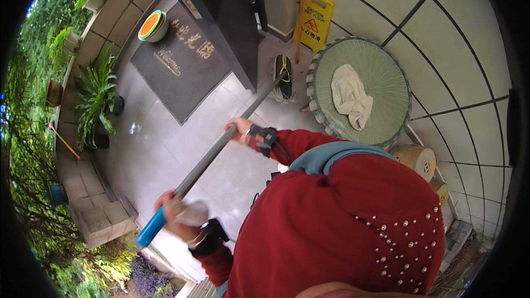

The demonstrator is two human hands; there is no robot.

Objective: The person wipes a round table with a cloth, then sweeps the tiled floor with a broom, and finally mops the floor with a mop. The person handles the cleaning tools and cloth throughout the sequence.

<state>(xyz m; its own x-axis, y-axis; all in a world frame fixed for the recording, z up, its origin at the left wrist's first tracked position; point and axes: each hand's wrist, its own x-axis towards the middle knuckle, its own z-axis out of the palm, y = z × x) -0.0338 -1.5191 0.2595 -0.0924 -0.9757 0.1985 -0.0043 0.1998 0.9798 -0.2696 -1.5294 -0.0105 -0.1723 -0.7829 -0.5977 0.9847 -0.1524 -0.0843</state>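
Observation:
A mop with a long grey pole [211, 155] runs slantwise across the view, with a blue grip end [151, 227] at lower left. Near that end my left hand [174, 213] is closed around the pole; a blurred whitish round shape beside it cannot be made out. Farther up, my right hand [238, 129] grips the same pole. At the far end the flat mop head [283, 76], black with yellow bands and a whitish fringe, rests on the light tiled floor [182, 145], beside the edge of a dark door [236, 29]. Both wrists wear dark straps.
A round green wicker table [385, 87] bearing a white cloth [352, 95] stands right. Beyond are a yellow wet-floor sign [316, 20] and an orange pole [301, 20]. Stacked basins [153, 27] sit on a dark doormat [178, 62]. A potted plant [95, 95] stands left, drum-shaped stools [414, 161] right.

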